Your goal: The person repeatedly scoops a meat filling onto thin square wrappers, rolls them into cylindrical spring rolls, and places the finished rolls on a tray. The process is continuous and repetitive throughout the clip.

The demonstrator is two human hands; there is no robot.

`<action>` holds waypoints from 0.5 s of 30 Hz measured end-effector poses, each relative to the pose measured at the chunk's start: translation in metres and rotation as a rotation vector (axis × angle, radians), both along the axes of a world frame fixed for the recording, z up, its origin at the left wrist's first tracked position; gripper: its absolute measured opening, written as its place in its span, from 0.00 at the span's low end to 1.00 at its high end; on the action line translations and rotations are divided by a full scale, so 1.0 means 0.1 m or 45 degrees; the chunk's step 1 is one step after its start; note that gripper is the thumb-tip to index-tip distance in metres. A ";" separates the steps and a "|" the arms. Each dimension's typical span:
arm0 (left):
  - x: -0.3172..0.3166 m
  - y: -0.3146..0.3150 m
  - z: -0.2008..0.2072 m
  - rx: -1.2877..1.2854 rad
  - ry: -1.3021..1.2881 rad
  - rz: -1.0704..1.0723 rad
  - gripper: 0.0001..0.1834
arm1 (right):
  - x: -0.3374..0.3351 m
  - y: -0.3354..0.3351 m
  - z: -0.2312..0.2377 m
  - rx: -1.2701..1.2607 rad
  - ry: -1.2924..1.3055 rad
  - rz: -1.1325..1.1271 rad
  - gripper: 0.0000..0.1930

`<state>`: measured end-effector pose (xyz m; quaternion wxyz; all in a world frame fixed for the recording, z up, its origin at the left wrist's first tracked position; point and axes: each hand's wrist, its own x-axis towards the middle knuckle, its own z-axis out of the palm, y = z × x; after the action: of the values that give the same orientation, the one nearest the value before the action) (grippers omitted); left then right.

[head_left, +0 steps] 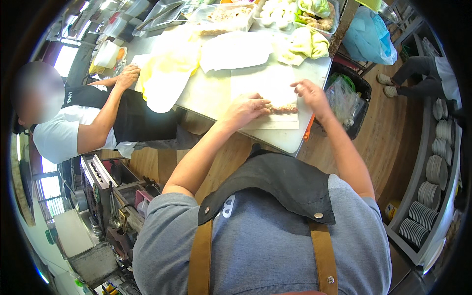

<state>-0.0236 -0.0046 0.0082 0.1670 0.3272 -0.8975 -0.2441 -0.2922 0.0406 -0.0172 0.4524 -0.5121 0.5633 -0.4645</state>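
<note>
White-topped table (206, 93) fills the middle of the room, with clear tubs along its far edge: one tray (223, 18) of browned food, another tray (275, 14) of pale round pieces, and a container (317, 14) of leafy greens. Nearer lies a white cutting board (268, 88). On its near edge sits a row of brownish meat pieces (284, 108). Left hand (246, 109) presses down on the row's end, fingers curled over it; right hand (310, 93) rests open-fingered, fingertips touching the other end.
</note>
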 end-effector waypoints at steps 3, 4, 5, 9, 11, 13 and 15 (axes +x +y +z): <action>-0.09 0.01 -0.05 -0.118 -0.044 -0.056 0.12 | -0.19 0.06 0.16 -0.091 0.142 0.092 0.14; -0.10 0.01 -0.07 -0.169 -0.067 -0.067 0.13 | -0.19 0.10 0.15 -0.203 0.378 0.143 0.13; -0.10 0.01 -0.08 -0.143 -0.084 -0.080 0.14 | -0.17 0.15 0.12 -0.316 0.614 0.195 0.13; -0.06 0.15 0.35 0.311 -0.025 0.160 0.18 | 0.02 0.40 0.20 -0.472 1.317 0.339 0.11; 0.04 0.16 0.45 0.488 -0.010 0.324 0.20 | 0.05 0.43 0.17 -0.495 1.365 0.308 0.11; 0.30 0.06 0.46 0.439 -0.076 0.405 0.22 | 0.09 0.42 0.20 -0.524 1.358 0.289 0.11; 0.54 0.02 0.45 0.333 -0.142 0.457 0.23 | 0.14 0.41 0.18 -0.619 1.370 0.261 0.13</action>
<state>0.0306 -0.0025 0.0533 0.1142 0.5134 -0.7934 -0.3063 -0.2786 0.0818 0.0013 0.0158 -0.8160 0.5386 -0.2095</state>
